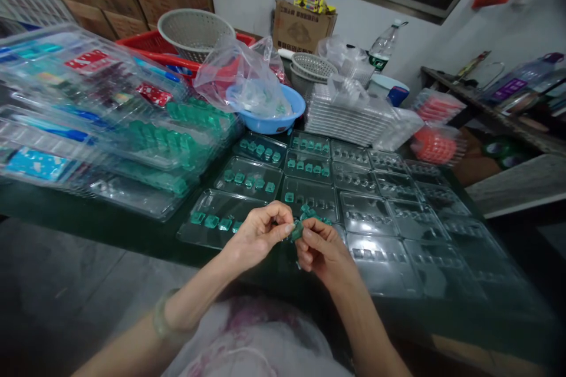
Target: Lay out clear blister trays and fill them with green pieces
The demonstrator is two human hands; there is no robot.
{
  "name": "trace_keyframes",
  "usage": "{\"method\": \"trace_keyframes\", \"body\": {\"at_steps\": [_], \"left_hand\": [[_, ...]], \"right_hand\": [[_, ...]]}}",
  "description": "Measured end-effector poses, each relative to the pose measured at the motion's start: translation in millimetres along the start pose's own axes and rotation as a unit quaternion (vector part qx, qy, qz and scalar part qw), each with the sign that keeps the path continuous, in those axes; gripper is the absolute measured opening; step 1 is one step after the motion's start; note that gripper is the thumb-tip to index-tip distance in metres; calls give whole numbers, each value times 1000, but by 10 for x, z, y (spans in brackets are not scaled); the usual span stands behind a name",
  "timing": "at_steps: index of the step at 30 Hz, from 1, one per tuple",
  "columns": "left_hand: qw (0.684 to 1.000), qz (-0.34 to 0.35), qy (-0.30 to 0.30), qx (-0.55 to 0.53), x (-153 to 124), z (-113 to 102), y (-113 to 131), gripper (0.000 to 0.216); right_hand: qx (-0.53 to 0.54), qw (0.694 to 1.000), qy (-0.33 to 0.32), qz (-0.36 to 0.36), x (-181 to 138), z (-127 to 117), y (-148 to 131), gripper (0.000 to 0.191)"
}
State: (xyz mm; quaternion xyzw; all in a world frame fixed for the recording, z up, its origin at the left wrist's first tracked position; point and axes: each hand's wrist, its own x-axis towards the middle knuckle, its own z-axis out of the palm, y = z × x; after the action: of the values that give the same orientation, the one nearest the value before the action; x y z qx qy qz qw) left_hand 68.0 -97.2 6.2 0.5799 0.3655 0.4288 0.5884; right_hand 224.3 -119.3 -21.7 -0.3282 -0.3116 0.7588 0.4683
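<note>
Between my two hands is a small green translucent plastic piece point(296, 230), held above the near edge of the table. My left hand point(262, 234) pinches it from the left with thumb and forefinger. From the right, my right hand point(322, 252) grips the same piece, its other fingers curled in. Just behind the fingers lies a little heap of similar green pieces point(309, 212) on a clear tray. To the left, a clear plastic tray point(230, 200) has a row of green pieces in its slots, partly covered by my left hand.
Clear trays point(369, 212) spread over the dark green table to the right. Stacked filled trays point(145, 123) stand at left. Behind are a blue basin point(265, 123) with a plastic bag, a stack of clear trays point(338, 115), a grey colander point(197, 29) and a water bottle point(384, 50).
</note>
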Motion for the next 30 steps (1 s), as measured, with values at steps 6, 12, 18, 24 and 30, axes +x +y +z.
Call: {"method": "trace_keyframes", "body": {"at_steps": [6, 12, 18, 24, 30], "left_hand": [[983, -90, -15, -160, -46, 33, -30, 15], [955, -164, 19, -245, -63, 116, -84, 16], [930, -199, 66, -301, -3, 157, -200, 15], [918, -233, 66, -313, 33, 178, -272, 15], [918, -226, 43, -323, 68, 154, -256, 13]], "right_hand": [[-21, 999, 29, -3, 2, 53, -77, 18], [-82, 995, 60, 6, 8, -2, -43, 19], [-362, 901, 140, -194, -130, 10, -32, 22], [-500, 826, 91, -244, -174, -44, -39, 19], [-541, 808, 45, -230, -110, -78, -158, 16]]}}
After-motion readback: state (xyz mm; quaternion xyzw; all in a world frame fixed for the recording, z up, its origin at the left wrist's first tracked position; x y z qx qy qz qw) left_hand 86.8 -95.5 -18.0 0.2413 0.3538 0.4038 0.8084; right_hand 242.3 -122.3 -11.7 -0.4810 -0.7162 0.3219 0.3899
